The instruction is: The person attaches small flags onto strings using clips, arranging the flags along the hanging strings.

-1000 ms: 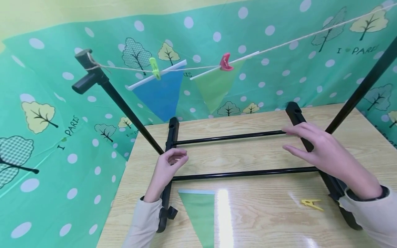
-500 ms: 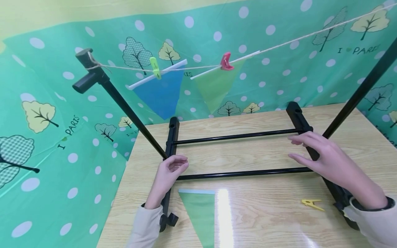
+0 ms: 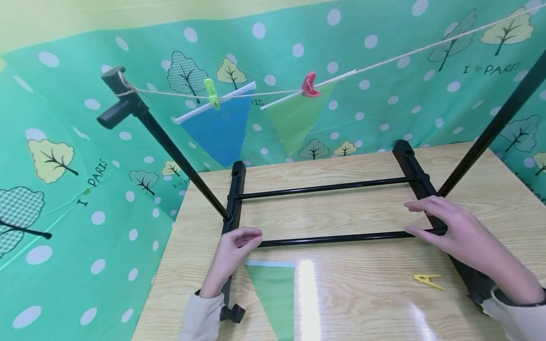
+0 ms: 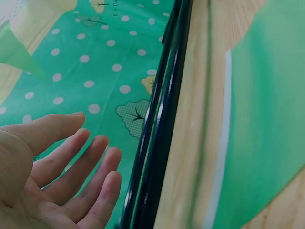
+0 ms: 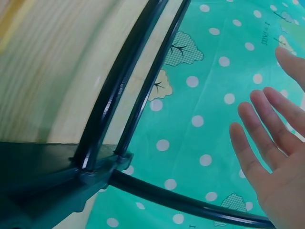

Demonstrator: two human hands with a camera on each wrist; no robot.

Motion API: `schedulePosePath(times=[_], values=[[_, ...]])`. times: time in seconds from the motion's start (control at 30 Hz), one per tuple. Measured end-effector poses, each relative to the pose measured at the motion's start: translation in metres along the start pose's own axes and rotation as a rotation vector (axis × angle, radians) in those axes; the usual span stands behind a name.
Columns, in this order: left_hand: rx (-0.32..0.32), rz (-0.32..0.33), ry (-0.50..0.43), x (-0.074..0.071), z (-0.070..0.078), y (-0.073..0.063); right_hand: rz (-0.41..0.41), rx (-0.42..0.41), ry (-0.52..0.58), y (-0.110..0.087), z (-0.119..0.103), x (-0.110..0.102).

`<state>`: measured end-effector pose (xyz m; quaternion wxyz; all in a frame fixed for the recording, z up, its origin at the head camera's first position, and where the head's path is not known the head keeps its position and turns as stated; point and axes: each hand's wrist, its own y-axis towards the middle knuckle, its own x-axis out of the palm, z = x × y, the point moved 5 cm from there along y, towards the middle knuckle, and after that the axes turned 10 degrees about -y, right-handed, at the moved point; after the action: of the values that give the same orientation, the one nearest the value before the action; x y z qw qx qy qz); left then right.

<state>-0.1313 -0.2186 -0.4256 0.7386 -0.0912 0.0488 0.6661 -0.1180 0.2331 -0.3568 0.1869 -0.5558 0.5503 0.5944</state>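
Observation:
My left hand [image 3: 234,253] hovers over the left foot of a black rack, fingers relaxed and holding nothing; the left wrist view shows its bare palm. Over the rack's right foot my right hand [image 3: 458,232] is likewise unoccupied, thumb apart from the fingers. Just right of the left hand a green triangular pennant [image 3: 275,289] with a pale blue top edge lies on the table. A yellow clothespin [image 3: 428,281] rests on the wood left of the right forearm. On the string above, a green clip [image 3: 212,94] holds a blue pennant [image 3: 223,125], and a pink clip [image 3: 310,85] a light green pennant [image 3: 298,116].
The black rack has two crossbars, the nearer crossbar [image 3: 332,239] running between my hands. Slanting posts rise on both sides, the left post [image 3: 179,158] carrying one end of the string [image 3: 409,54]. A green dotted cloth [image 3: 106,189] hangs behind the table [image 3: 362,293].
Both hands have drifted down toward me, the right also slightly rightward, fingers still relaxed. The pennants, clips and yellow clothespin stay where they were.

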Motion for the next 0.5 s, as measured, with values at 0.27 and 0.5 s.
schedulePosePath(times=[0.27, 0.5], values=[[-0.032, -0.036, -0.008, 0.005, -0.010, -0.006, -0.088, 0.063, -0.041, -0.013, 0.012, 0.006], [-0.039, -0.066, -0.004, 0.009, -0.016, -0.008, -0.173, 0.101, -0.037, -0.025, 0.021, 0.013]])
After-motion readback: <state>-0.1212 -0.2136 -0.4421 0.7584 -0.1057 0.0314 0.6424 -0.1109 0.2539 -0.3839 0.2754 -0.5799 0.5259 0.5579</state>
